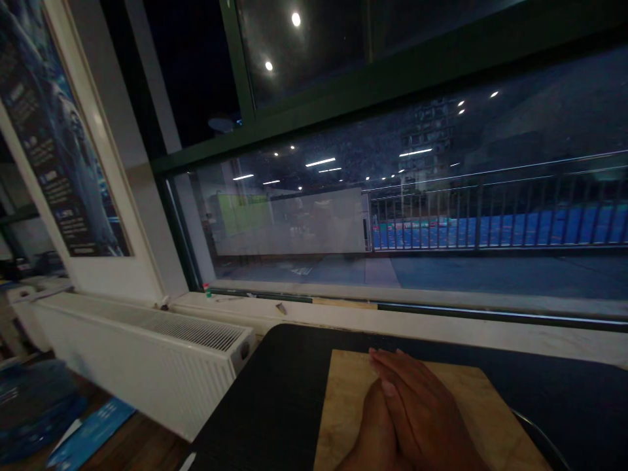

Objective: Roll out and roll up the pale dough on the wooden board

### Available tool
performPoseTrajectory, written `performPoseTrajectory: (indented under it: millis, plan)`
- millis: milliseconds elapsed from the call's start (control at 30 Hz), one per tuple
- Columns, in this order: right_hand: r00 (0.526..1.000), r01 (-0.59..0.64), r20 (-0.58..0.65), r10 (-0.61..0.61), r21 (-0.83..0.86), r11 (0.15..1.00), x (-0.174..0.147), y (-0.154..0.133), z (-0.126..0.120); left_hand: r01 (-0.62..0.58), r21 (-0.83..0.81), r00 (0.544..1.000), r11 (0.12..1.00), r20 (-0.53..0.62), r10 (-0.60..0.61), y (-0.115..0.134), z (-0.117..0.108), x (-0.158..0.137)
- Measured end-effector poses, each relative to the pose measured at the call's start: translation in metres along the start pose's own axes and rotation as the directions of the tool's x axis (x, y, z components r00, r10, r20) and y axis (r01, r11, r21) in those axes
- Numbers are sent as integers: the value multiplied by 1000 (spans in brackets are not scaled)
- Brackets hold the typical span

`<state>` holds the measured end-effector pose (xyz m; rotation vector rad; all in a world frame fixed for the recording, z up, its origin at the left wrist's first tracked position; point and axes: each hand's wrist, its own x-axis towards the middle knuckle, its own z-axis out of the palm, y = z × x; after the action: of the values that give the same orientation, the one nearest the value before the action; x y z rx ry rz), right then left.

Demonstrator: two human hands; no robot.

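Observation:
My two hands are pressed flat against each other, palm to palm, fingers straight and pointing away from me. My right hand (426, 405) lies uppermost and covers most of my left hand (369, 428), of which only one edge shows. They rest over a pale wooden board (343, 392) that lies on a black table (275, 392). Neither hand holds anything.
A white radiator (147, 353) stands left of the table under a white window sill (441, 317). A large dark window fills the far side, with a poster (53, 144) at left. Blue sheets (88, 432) lie on the wooden floor. A dark curved rim (542, 435) shows right of the board.

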<state>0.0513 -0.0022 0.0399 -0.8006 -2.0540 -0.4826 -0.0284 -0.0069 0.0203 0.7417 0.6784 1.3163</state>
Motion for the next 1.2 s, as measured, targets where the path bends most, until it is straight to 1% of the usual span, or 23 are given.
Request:
performPoseTrajectory:
  millis: [67,133,200,267,300,400,500,567,633,667,733,800,833,900,1000,1100,1133,1200]
  plan:
    - [997,-66,32,64,75,995,-4,-1,2,-12,39,1000,999,3,12,3,1,-3]
    - [993,-105,59,97,152,983,-6,-1,0,-34,101,999,994,10,33,10,3,-6]
    - [991,-135,40,129,231,963,-7,2,-6,-81,188,997,979,29,77,20,6,-8]
    - [974,-207,-21,225,320,924,-7,11,-15,-165,310,986,936,67,151,36,9,-9]
    - [954,-260,-49,297,364,895,-8,17,-20,-216,378,976,900,98,193,45,10,-9]
    - [867,-394,-104,487,453,800,-11,40,-32,-348,543,937,764,187,294,73,13,-1]
    - [799,-461,-131,586,493,738,-13,61,-39,-423,631,906,650,272,325,89,15,13]
    - [764,-487,-145,628,509,710,-13,69,-41,-470,681,881,561,319,350,86,17,19]
    - [747,-497,-156,646,516,698,-13,72,-42,-506,730,858,460,370,357,72,16,18]
    - [746,-495,-161,647,516,699,-12,73,-42,-516,751,851,412,396,345,63,15,16]
    - [755,-485,-166,635,509,711,-12,72,-42,-540,775,840,330,470,270,46,13,8]
    - [766,-478,-160,622,506,719,-13,72,-42,-559,781,829,279,523,198,41,12,4]
    - [769,-477,-156,620,506,719,-14,73,-41,-560,786,829,261,530,181,44,11,6]
    - [767,-483,-151,624,504,716,-16,75,-39,-543,809,839,227,509,194,62,8,21]
    - [773,-487,-149,617,484,727,-20,80,-37,-507,854,845,116,467,260,104,-7,68]
    - [793,-492,-113,599,461,738,-23,81,-34,-401,915,876,-43,397,274,139,-38,124]
    - [797,-494,-103,595,454,741,-24,80,-32,-358,928,892,-102,372,257,145,-50,140]
    - [807,-487,-102,582,443,753,-27,80,-27,-293,932,918,-215,337,211,150,-75,167]
